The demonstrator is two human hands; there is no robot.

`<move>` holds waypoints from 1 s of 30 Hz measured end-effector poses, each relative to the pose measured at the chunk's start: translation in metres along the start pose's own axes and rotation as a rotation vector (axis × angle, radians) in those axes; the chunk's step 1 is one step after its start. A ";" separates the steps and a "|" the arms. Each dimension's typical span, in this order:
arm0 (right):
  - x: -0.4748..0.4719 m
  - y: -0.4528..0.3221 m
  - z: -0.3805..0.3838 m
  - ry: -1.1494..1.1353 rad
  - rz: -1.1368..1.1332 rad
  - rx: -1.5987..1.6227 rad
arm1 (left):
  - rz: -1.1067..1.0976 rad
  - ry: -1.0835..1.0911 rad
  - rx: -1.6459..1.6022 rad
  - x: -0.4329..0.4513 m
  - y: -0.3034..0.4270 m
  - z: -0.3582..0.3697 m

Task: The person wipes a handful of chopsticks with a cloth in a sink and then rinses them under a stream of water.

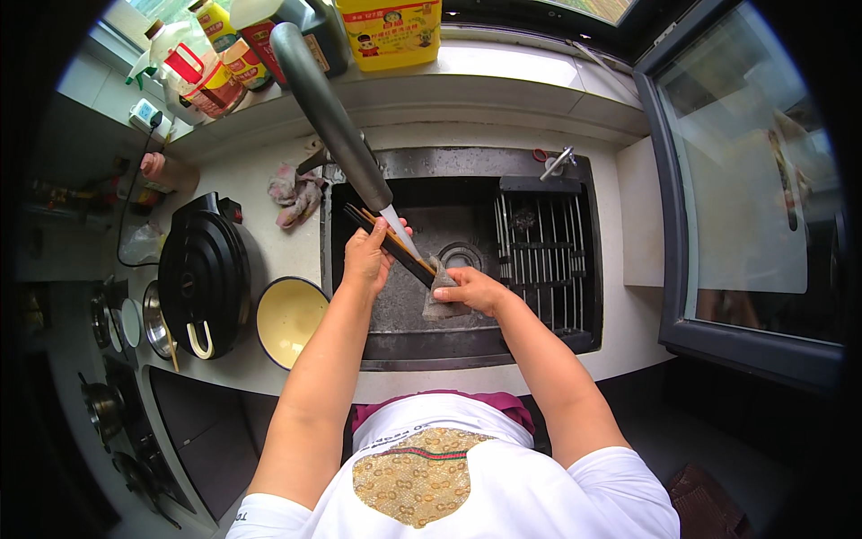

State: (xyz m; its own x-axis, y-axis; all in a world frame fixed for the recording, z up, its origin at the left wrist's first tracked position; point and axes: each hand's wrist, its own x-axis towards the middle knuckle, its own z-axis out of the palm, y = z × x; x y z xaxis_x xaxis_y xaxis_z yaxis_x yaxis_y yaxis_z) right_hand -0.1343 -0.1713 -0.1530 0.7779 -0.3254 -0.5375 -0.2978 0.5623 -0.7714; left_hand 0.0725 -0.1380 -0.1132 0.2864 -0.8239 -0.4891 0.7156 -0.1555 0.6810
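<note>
A bundle of black and brown chopsticks [397, 248] slants over the dark sink [411, 310]. My left hand [370, 256] grips it near its upper end. At the lower end, my right hand [475, 291] holds a grey cloth [444, 296] wrapped around the chopstick tips. Water [401, 232] streams from the dark faucet [337, 128] onto the bundle between my hands. Behind the cloth, the round drain [461, 255] shows in the sink floor.
A metal rack [542, 269] spans the sink's right side, with a scouring pad [523, 219] on it. Left of the sink stand a cream bowl [289, 320], a black electric cooker [205, 276] and a crumpled rag [296, 194]. An opened window sash [673, 202] juts in at right.
</note>
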 end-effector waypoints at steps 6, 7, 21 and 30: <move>0.001 -0.007 0.007 0.077 -0.041 0.044 | 0.012 -0.009 -0.103 -0.003 -0.008 -0.002; 0.004 -0.007 0.008 0.079 -0.055 0.055 | -0.084 -0.063 -0.113 -0.007 -0.009 -0.001; 0.000 -0.008 0.018 0.048 -0.073 -0.033 | -0.019 0.074 0.041 -0.022 -0.021 0.011; -0.014 -0.016 0.028 0.046 0.038 0.048 | -0.099 0.017 0.044 -0.031 -0.027 0.011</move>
State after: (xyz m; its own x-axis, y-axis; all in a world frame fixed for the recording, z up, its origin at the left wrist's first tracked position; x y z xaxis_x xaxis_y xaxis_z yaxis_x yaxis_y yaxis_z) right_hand -0.1247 -0.1543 -0.1231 0.7398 -0.3374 -0.5821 -0.2991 0.6100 -0.7338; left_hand 0.0375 -0.1143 -0.1107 0.2267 -0.7941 -0.5639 0.7127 -0.2594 0.6518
